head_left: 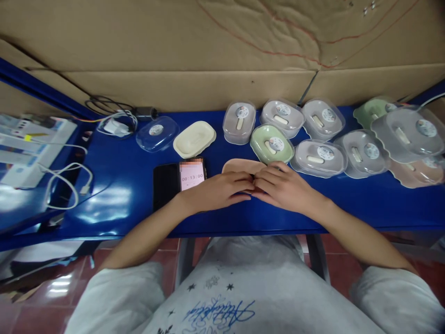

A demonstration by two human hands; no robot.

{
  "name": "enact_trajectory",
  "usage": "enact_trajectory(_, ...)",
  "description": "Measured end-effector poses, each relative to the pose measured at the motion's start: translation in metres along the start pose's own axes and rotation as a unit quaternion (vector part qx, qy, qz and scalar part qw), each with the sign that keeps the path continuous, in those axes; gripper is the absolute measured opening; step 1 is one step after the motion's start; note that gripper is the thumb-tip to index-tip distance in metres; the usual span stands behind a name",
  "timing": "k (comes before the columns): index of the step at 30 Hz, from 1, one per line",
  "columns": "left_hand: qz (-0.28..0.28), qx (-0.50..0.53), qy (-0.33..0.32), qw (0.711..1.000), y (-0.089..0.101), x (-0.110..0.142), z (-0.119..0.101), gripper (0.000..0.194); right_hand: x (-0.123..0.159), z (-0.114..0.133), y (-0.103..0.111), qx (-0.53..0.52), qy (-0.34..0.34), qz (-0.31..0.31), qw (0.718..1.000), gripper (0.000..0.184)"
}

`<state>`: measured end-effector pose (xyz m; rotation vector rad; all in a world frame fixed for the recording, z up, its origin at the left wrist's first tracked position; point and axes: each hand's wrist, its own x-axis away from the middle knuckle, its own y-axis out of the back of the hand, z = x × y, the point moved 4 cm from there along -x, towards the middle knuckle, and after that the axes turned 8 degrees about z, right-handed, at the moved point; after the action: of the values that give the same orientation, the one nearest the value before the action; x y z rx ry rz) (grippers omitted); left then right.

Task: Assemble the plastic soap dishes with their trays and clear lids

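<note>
Blue table (121, 208), peach dish (243, 165) under hands (231, 185) (278, 185)

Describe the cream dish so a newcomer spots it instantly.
On the blue table, find the phone showing a timer. Just beyond it, right of a clear lid, sits the dish: cream and uncovered, unlike the lidded containers farther right.

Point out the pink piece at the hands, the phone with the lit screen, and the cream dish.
Pink piece (240, 166): head view, on its exposed far part.
Phone (192, 178): head view, on its lit screen.
Cream dish (193, 142): head view, on its bare inside.
</note>
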<state>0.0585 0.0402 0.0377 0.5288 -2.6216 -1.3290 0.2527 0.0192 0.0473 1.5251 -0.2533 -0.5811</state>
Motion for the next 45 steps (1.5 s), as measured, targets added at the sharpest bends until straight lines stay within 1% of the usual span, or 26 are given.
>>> enact_trajectory(2, -0.03, 0.001, 0.029, 0.999, 0.017, 0.007, 0.01, 0.026, 0.001, 0.001, -0.003, -0.003, 0.012, 0.019, 1.0, 0.031)
enact_trajectory(3, -0.068, -0.024, 0.07, 0.995, 0.029, 0.014, 0.019, 0.026, 0.001, 0.002, -0.004, -0.001, 0.017, 0.028, 0.999, 0.033)
enact_trajectory(4, -0.124, -0.065, 0.136, 0.981, 0.043, 0.023, 0.031, 0.026, 0.002, 0.003, -0.006, 0.002, 0.019, 0.038, 0.999, 0.034)
enact_trajectory(5, -0.16, -0.112, 0.211, 0.958, 0.056, 0.033, 0.044, 0.031, 0.002, 0.004, -0.007, 0.005, 0.017, 0.047, 0.999, 0.032)
enact_trajectory(6, -0.183, -0.15, 0.282, 0.93, 0.066, 0.044, 0.057, 0.042, 0.002, 0.004, -0.008, 0.007, 0.011, 0.054, 0.998, 0.028)
enact_trajectory(7, -0.183, -0.171, 0.346, 0.904, 0.073, 0.055, 0.07, 0.055, 0.002, 0.004, -0.009, 0.006, 0.004, 0.057, 0.998, 0.024)
enact_trajectory(8, -0.163, -0.171, 0.396, 0.888, 0.077, 0.065, 0.082, 0.065, 0.002, 0.004, -0.01, 0.003, -0.003, 0.053, 0.999, 0.02)
enact_trajectory(9, -0.143, -0.156, 0.423, 0.881, 0.079, 0.072, 0.092, 0.068, 0.002, 0.003, -0.009, -0.003, -0.008, 0.042, 0.999, 0.018)
enact_trajectory(11, -0.113, -0.131, 0.439, 0.882, 0.08, 0.082, 0.105, 0.064, 0.003, 0.001, -0.003, -0.026, -0.019, -0.008, 0.999, 0.015)
enact_trajectory(13, -0.112, -0.126, 0.421, 0.891, 0.08, 0.083, 0.107, 0.06, 0.004, 0.0, 0.006, -0.062, -0.037, -0.085, 0.994, 0.013)
enact_trajectory(15, -0.138, -0.136, 0.388, 0.901, 0.08, 0.079, 0.102, 0.059, 0.007, -0.002, 0.018, -0.108, -0.067, -0.166, 0.978, 0.013)
enact_trajectory(18, -0.198, -0.174, 0.332, 0.906, 0.081, 0.069, 0.083, 0.058, 0.014, -0.005, 0.032, -0.159, -0.11, -0.257, 0.947, 0.017)
enact_trajectory(19, -0.206, -0.188, 0.31, 0.909, 0.078, 0.064, 0.075, 0.058, 0.016, -0.007, 0.036, -0.16, -0.122, -0.282, 0.938, 0.02)
enact_trajectory(21, -0.18, -0.198, 0.249, 0.931, 0.066, 0.052, 0.057, 0.056, 0.021, -0.009, 0.041, -0.146, -0.14, -0.32, 0.926, 0.023)
enact_trajectory(23, -0.115, -0.188, 0.184, 0.958, 0.046, 0.038, 0.039, 0.053, 0.023, -0.011, 0.043, -0.134, -0.141, -0.339, 0.92, 0.024)
enact_trajectory(26, -0.014, -0.17, 0.151, 0.974, 0.017, 0.024, 0.022, 0.05, 0.019, -0.009, 0.043, -0.127, -0.122, -0.327, 0.928, 0.02)
enact_trajectory(28, 0.01, -0.136, 0.149, 0.979, 0.01, 0.023, 0.022, 0.059, 0.015, -0.004, 0.041, -0.121, -0.113, -0.299, 0.94, 0.015)
enact_trajectory(30, 0.018, -0.079, 0.153, 0.985, 0.015, 0.028, 0.031, 0.07, 0.013, 0.001, 0.038, -0.121, -0.098, -0.267, 0.951, 0.012)
enact_trajectory(32, 0.024, -0.019, 0.163, 0.986, 0.028, 0.037, 0.043, 0.07, 0.013, 0.005, 0.032, -0.13, -0.069, -0.239, 0.96, 0.018)
enact_trajectory(34, 0.005, 0.004, 0.182, 0.983, 0.046, 0.045, 0.055, 0.052, 0.014, 0.008, 0.026, -0.128, -0.03, -0.207, 0.97, 0.029)
enact_trajectory(35, -0.023, 0.0, 0.192, 0.981, 0.055, 0.048, 0.058, 0.043, 0.014, 0.008, 0.023, -0.117, -0.012, -0.188, 0.975, 0.032)
enact_trajectory(36, -0.053, -0.008, 0.198, 0.979, 0.062, 0.05, 0.059, 0.036, 0.013, 0.008, 0.02, -0.1, 0.003, -0.167, 0.981, 0.033)
enact_trajectory(38, -0.098, -0.014, 0.2, 0.975, 0.069, 0.05, 0.055, 0.031, 0.01, 0.008, 0.016, -0.06, 0.027, -0.134, 0.989, 0.029)
enact_trajectory(40, -0.103, -0.004, 0.18, 0.978, 0.067, 0.047, 0.048, 0.031, 0.006, 0.008, 0.014, -0.03, 0.039, -0.118, 0.992, 0.022)
enact_trajectory(42, -0.086, 0.001, 0.15, 0.985, 0.059, 0.043, 0.041, 0.03, 0.002, 0.007, 0.012, -0.021, 0.04, -0.109, 0.993, 0.017)
enact_trajectory(45, -0.082, -0.018, 0.131, 0.988, 0.053, 0.041, 0.038, 0.027, -0.002, 0.004, 0.008, -0.02, 0.038, -0.084, 0.996, 0.014)
